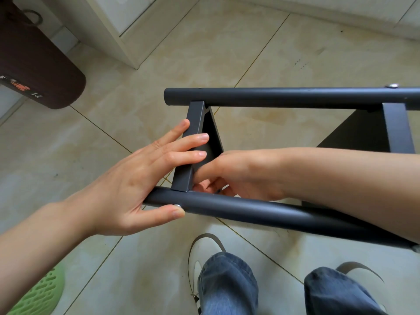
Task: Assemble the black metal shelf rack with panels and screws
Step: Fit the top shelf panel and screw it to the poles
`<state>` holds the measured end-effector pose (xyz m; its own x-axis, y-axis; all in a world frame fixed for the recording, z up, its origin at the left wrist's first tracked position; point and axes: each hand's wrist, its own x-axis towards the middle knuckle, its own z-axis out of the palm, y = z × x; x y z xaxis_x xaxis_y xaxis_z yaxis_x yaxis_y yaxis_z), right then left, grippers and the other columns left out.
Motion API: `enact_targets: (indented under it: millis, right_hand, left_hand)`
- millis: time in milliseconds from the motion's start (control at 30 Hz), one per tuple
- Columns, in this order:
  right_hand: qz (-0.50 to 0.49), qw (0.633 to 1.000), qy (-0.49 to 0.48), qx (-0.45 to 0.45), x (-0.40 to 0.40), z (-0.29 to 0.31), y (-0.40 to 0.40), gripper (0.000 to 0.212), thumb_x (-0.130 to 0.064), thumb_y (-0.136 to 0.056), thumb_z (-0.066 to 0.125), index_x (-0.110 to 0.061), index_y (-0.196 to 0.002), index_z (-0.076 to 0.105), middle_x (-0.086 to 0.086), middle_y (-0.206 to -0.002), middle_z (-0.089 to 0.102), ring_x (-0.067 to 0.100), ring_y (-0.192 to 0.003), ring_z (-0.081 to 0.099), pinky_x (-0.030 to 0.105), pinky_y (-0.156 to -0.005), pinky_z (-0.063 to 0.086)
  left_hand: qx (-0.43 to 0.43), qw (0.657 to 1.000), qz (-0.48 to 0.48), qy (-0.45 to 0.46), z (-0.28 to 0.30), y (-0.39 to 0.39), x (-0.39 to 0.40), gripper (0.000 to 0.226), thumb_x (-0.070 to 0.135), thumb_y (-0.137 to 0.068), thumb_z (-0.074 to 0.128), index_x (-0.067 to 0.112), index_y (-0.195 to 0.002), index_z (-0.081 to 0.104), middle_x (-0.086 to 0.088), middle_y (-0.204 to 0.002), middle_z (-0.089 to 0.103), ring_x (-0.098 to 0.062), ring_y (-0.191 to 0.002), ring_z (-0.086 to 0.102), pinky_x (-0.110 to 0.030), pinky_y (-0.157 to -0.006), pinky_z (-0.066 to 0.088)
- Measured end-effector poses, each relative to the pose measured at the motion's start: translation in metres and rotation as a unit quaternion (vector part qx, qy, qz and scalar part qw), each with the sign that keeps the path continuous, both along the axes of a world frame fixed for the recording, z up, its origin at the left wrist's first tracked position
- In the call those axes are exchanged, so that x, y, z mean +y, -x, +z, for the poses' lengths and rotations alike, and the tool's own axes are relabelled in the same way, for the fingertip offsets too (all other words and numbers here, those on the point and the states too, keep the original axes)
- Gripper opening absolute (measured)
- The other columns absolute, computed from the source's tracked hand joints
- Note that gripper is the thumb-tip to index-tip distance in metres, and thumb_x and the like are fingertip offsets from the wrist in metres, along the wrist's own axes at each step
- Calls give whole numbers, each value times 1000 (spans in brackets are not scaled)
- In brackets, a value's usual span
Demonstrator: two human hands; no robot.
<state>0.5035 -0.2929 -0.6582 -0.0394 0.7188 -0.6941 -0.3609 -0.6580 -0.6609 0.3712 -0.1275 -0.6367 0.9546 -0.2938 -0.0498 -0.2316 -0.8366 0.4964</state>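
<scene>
The black metal shelf rack (272,96) lay on its side over the beige tiled floor (227,53), its two round black tubes running left to right, one far and one near. A flat black metal panel (193,142) spanned the gap between the tubes at the rack's left end, and a second black panel (397,128) crossed at its right. The left hand (136,183) was spread flat, fingers straight against the outer face of the left panel, thumb pressing the near tube (250,212) just beside a small silver screw head (176,205). The right hand (236,176) reached inside the rack, fingers curled behind that panel's lower corner; what they pinched could not be told. Another silver screw (392,85) sat on the far tube. Below the rack were blue jeans legs (227,285) and white shoes (204,248); left of it, a dark brown cushioned stool (38,64) and a green perforated slipper (38,294).
</scene>
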Motion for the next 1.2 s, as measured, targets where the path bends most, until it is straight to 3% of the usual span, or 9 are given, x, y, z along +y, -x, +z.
enact_targets:
  millis: [200, 333, 400, 500, 700, 900, 1067, 1200]
  right_hand:
    - [-9, 999, -11, 48, -2, 5, -3, 11, -16, -91, 53, -17, -81, 58, -2, -69, 58, 13, -63, 52, 25, -62, 45]
    - [-7, 1000, -6, -26, 0, 2, 0, 25, -19, -90, 58, -17, -65, 58, -2, -65, 57, 13, -62, 52, 26, -62, 43]
    - [-8, 1000, 3, -9, 0, 2, -1, 31, -23, -92, 55, -19, -62, 58, -4, -64, 58, 12, -63, 52, 26, -64, 43]
    - [-18, 999, -9, 41, -2, 4, -4, 21, -18, -89, 53, -18, -69, 60, -2, -69, 59, 14, -69, 52, 28, -68, 43]
    - [-7, 1000, -1, -16, -1, 0, -1, 24, -22, -91, 60, -18, -67, 62, -3, -65, 60, 11, -62, 55, 23, -61, 47]
    - [-10, 999, 1, 46, -2, 3, -5, 17, -17, -89, 56, -18, -73, 60, -2, -67, 60, 13, -64, 54, 26, -67, 45]
    - [5, 1000, 13, 9, -1, 0, -4, 28, -25, -90, 58, -20, -63, 64, -5, -66, 62, 12, -64, 55, 25, -64, 47]
    - [-4, 999, 9, 52, -2, 2, -6, 15, -18, -89, 56, -18, -75, 61, -3, -69, 60, 14, -64, 54, 26, -66, 46]
  left_hand:
    - [-1, 1000, 2, 5, 0, 0, 0, 63, 56, -98, 47, 19, -149, 36, 2, -165, 25, -29, -155, 9, -37, -122, 21]
    - [2, 1000, 1, 7, 1, -1, -1, 64, 56, -98, 47, 19, -148, 37, 2, -165, 25, -29, -155, 9, -37, -122, 21]
    - [5, 1000, 2, 6, 1, -1, -1, 64, 56, -98, 47, 19, -148, 37, 2, -165, 25, -29, -155, 8, -37, -122, 21]
    - [4, 1000, 5, 5, 2, 0, -1, 64, 57, -98, 47, 20, -148, 37, 3, -165, 25, -28, -155, 9, -39, -122, 22]
    - [3, 1000, 2, 3, 1, 0, 0, 64, 56, -98, 48, 19, -148, 37, 2, -165, 24, -29, -155, 9, -37, -122, 20]
    - [4, 1000, 1, 5, 0, -1, 0, 64, 56, -98, 48, 19, -149, 37, 1, -165, 24, -29, -155, 8, -37, -123, 19]
    - [3, 1000, 0, 4, 0, -1, 0, 64, 55, -98, 48, 18, -149, 37, 1, -165, 24, -30, -155, 8, -36, -123, 20]
    - [1, 1000, 1, 3, 0, -1, 1, 64, 56, -98, 48, 18, -148, 37, 1, -165, 24, -29, -155, 9, -36, -122, 20]
